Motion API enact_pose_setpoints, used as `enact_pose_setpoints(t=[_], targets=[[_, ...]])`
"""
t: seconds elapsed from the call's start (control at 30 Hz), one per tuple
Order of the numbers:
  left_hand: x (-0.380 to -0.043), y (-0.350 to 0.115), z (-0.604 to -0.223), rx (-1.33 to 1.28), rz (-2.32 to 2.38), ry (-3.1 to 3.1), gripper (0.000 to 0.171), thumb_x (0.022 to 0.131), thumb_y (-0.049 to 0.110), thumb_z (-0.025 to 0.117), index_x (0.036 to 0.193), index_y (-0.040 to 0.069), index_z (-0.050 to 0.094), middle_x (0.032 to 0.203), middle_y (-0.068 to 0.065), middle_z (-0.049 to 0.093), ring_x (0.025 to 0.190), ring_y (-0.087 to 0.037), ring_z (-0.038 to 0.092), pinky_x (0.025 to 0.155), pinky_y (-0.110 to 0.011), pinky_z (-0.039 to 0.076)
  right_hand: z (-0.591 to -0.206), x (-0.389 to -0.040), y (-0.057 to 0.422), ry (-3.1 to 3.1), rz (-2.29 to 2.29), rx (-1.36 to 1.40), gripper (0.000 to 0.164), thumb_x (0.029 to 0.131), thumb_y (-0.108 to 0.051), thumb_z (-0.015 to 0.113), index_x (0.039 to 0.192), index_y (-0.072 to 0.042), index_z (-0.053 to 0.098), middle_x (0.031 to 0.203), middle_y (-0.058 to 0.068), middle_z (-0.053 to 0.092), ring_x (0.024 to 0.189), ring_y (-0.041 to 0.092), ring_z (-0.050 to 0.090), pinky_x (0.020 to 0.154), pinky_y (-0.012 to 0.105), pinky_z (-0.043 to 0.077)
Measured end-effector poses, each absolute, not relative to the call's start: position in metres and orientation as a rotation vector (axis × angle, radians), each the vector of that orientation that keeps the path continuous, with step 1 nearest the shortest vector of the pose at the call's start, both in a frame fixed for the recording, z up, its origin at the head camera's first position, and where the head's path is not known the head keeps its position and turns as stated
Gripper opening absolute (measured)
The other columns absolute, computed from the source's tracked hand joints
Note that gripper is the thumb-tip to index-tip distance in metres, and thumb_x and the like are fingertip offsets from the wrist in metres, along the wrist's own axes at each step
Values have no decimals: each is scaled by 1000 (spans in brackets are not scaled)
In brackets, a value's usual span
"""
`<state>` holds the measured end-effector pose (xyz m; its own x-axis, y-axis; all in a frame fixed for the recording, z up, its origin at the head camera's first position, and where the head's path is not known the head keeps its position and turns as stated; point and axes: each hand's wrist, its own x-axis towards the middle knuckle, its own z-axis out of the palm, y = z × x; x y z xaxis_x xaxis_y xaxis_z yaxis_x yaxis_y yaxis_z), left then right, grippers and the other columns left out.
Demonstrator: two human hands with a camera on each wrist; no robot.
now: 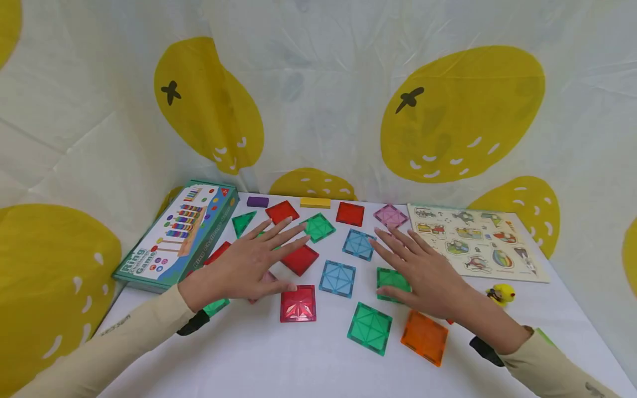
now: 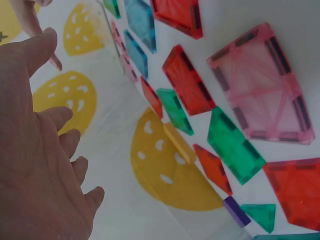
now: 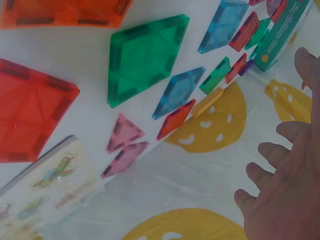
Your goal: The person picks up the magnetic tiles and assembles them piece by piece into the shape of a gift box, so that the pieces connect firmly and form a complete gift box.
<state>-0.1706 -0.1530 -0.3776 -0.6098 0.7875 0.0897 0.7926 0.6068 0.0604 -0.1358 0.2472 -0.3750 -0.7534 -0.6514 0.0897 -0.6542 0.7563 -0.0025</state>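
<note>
My left hand (image 1: 249,265) hovers palm down with fingers spread over the left part of the scattered magnetic tiles. Below it lie red tiles, one (image 1: 300,260) by the fingers and another (image 1: 298,303) near the thumb, plus a pink tile (image 2: 265,90) that the hand mostly hides in the head view. My right hand (image 1: 428,271) is also spread, above a green tile (image 1: 390,283) it partly covers. Blue tiles (image 1: 337,278) sit between the hands. An orange tile (image 1: 424,337) and a second green tile (image 1: 370,328) lie nearer the front. Neither hand holds anything.
A ring game box (image 1: 174,232) stands at the left. A wooden picture puzzle board (image 1: 473,243) lies at the right, a small yellow toy figure (image 1: 501,294) before it. Purple (image 1: 257,202) and yellow (image 1: 315,203) blocks sit along the back edge, by the patterned curtain.
</note>
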Motion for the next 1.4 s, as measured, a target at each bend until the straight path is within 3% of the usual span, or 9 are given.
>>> enact_pose_setpoints(t=[0.1,0.23,0.4,0.57,0.87,1.17,1.4], targets=[[-168,-153,-381,-1375,-151,-2784,95,98,67,58,171,23,17,177,-1,9,161,-28,4,126,-60,10,-379,-134,246,-2894,57,1068,97,97,-67,63,172,-25,17,176,3,13,161,31,4,128,52,2],[-166,-152,-386,-1395,-170,-2787,94,97,64,61,171,22,20,177,-2,13,161,-32,6,124,-63,16,-385,-132,244,-2908,77,1078,96,97,-66,63,171,-26,18,176,2,13,161,31,4,127,56,10],[-162,-151,-395,-1400,-200,-2823,93,97,64,61,171,23,21,177,0,12,161,-32,4,125,-62,14,-392,-128,241,-2933,124,1083,94,96,-63,68,170,-24,25,175,3,17,161,31,4,127,56,10],[-159,-150,-404,-1393,-208,-2855,96,96,66,64,171,27,19,176,2,13,161,-28,5,126,-58,12,-397,-126,237,-2980,132,1075,96,96,-63,68,171,-28,20,176,1,14,161,30,2,127,55,4],[-154,-150,-416,-1432,-190,-2862,97,94,65,67,170,24,24,176,-1,17,160,-30,11,123,-63,18,-405,-124,228,-2976,177,1130,92,99,-62,64,171,-29,18,175,2,18,161,29,8,124,62,18],[-141,-149,-426,-1454,-233,-2910,98,92,66,70,170,27,26,176,4,14,161,-25,11,122,-63,22,-416,-122,219,-2947,209,1221,90,99,-59,66,170,-21,26,174,5,23,159,34,17,122,62,23],[-128,-144,-427,-1561,-279,-2871,97,93,62,71,170,23,27,175,4,20,160,-27,14,123,-59,25,-424,-121,213,-2963,198,1267,86,100,-56,66,168,-14,32,173,8,25,159,35,18,122,60,25]])
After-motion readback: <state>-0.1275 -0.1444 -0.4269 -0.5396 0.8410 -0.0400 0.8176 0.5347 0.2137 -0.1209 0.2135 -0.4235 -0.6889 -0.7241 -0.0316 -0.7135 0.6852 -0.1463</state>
